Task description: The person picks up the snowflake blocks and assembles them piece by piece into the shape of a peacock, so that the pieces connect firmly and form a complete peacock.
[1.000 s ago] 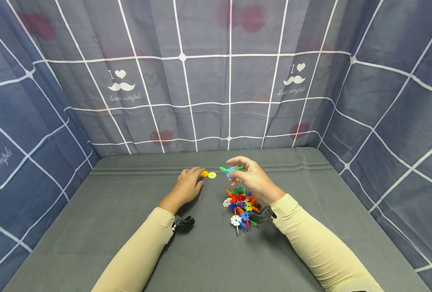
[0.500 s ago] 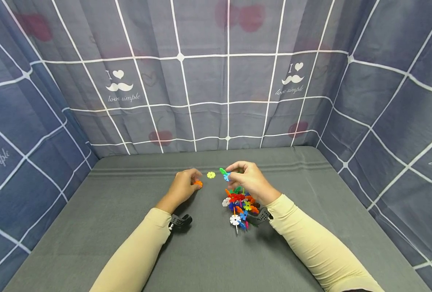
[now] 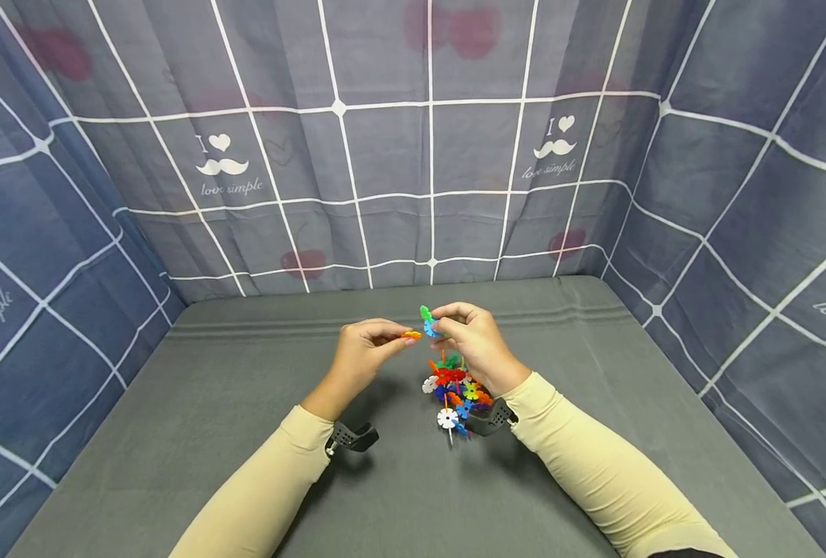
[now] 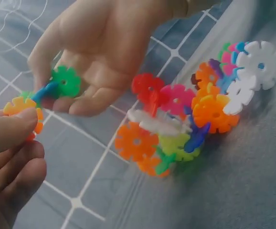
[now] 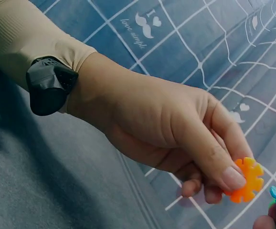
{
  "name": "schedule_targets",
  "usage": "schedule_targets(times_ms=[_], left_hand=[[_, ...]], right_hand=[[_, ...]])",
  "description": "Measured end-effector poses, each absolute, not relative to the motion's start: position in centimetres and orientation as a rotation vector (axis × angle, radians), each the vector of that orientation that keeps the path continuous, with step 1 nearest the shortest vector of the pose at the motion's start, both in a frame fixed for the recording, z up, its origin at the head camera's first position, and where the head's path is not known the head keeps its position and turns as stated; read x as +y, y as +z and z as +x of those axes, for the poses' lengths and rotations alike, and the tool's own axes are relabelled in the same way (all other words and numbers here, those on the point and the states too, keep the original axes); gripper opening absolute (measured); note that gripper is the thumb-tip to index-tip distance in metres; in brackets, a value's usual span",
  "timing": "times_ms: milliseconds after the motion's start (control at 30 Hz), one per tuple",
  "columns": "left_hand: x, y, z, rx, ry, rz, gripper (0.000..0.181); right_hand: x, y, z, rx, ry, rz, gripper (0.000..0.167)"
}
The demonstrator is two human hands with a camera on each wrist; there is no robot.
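Observation:
My left hand [image 3: 360, 356] pinches an orange snowflake building disc [image 5: 249, 180] between thumb and forefinger, lifted off the grey table. Close on its right, my right hand [image 3: 481, 347] holds a small joined piece: a blue snowflake disc [image 3: 430, 328] with a green one [image 4: 66, 82] fitted to it. In the left wrist view the orange disc is right beside the joined piece; whether they touch I cannot tell. Below the right hand stands a cluster of many-coloured interlocked discs [image 3: 449, 377], partly covered by the right wrist.
The grey cloth-covered table [image 3: 246, 434] spreads around both arms. A blue-grey checked curtain [image 3: 385, 155] closes off the back and both sides. Black straps [image 3: 353, 438] sit on the wrists.
The left hand first drew the orange disc back from the yellow one, then raised it rightward to the right hand. The yellow disc on the table is no longer visible. The green-blue piece turned more upright.

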State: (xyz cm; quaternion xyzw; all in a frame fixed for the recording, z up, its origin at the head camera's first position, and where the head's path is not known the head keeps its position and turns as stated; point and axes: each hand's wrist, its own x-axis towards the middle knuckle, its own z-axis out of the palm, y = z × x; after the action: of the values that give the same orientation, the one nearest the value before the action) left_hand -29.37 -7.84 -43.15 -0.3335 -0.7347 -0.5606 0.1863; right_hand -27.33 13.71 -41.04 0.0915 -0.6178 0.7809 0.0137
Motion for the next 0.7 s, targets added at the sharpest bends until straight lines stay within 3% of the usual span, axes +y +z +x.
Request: schedule_targets(times_ms=[700], left_hand=[[-7.4, -42.2, -28.4, -1.981, -0.923, -1.072, 0.013]], right_hand=[[12.4, -41.6, -26.3, -2.094, 1.904, 0.409, 0.015]])
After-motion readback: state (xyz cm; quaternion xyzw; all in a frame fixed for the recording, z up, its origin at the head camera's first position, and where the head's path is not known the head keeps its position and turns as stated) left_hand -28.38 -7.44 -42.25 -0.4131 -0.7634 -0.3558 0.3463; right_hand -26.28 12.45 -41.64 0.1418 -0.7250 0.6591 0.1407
